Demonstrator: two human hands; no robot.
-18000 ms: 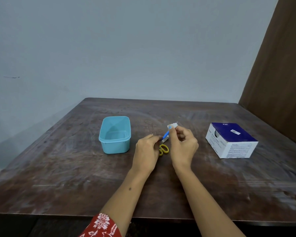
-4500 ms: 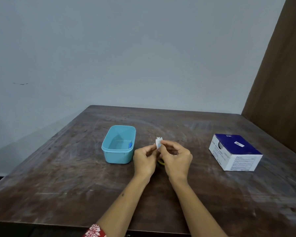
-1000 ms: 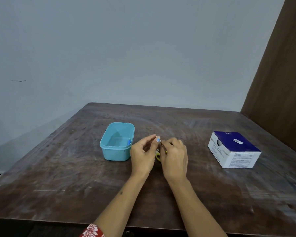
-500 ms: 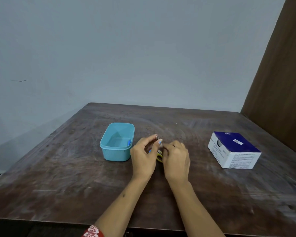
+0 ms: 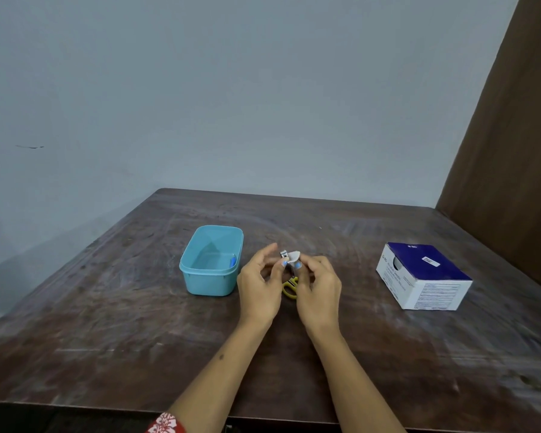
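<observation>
Above the middle of the brown table (image 5: 113,332), my left hand (image 5: 258,287) and my right hand (image 5: 320,290) meet at the fingertips. Together they pinch a small white packet (image 5: 294,256) with blue marks; a tiny silvery bit shows at its left edge. My left index finger is raised and straight while its thumb and other fingers grip the packet. Yellow-handled scissors (image 5: 289,289) lie on the table under and between my hands, mostly hidden.
A light blue open plastic tub (image 5: 211,278) stands left of my hands, with a small blue piece (image 5: 232,261) inside against its right wall. A dark blue and white carton (image 5: 423,275) sits at the right. A brown panel (image 5: 512,151) rises at the right edge.
The white packet now shows between my fingertips, spread a little wider than half a second ago. My hands stay in the same place over the scissors.
</observation>
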